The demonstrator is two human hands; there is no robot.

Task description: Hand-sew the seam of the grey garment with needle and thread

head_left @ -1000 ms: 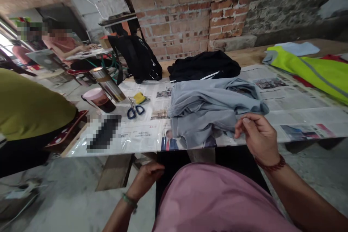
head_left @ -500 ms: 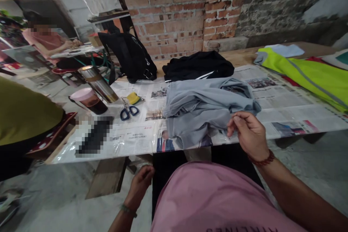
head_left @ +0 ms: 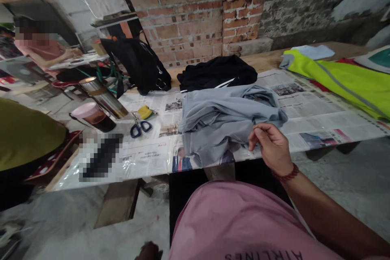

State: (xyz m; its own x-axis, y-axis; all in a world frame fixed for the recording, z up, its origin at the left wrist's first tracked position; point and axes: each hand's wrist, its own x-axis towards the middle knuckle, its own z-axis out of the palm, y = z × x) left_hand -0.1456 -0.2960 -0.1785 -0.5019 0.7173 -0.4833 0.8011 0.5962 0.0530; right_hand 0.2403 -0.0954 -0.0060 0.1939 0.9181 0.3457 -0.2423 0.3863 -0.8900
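My right hand (head_left: 270, 146) is held in a pinch over the near table edge, by the front right corner of a crumpled grey garment (head_left: 219, 118). Whatever the fingertips hold, if anything, is too small to make out. A red bead bracelet circles that wrist. Low at the bottom edge, left of the pink shirt, my left hand (head_left: 149, 250) shows only in part, dark and blurred, with its fingers unclear. Behind the grey garment lies a black garment (head_left: 219, 72) with white stripes. Blue-handled scissors (head_left: 140, 128) rest to the left.
Newspaper under clear plastic covers the table (head_left: 146, 156). At left are a steel flask (head_left: 103, 97), a lidded cup (head_left: 94, 117), a yellow item (head_left: 144, 111) and a blurred dark object (head_left: 102, 156). Behind stands a black bag (head_left: 141, 67); a hi-vis garment (head_left: 344, 79) lies right. A person (head_left: 45, 48) sits beyond.
My left hand has dropped down and back, almost out of view. My right hand keeps its pinch by the grey garment. The whole view has shifted slightly.
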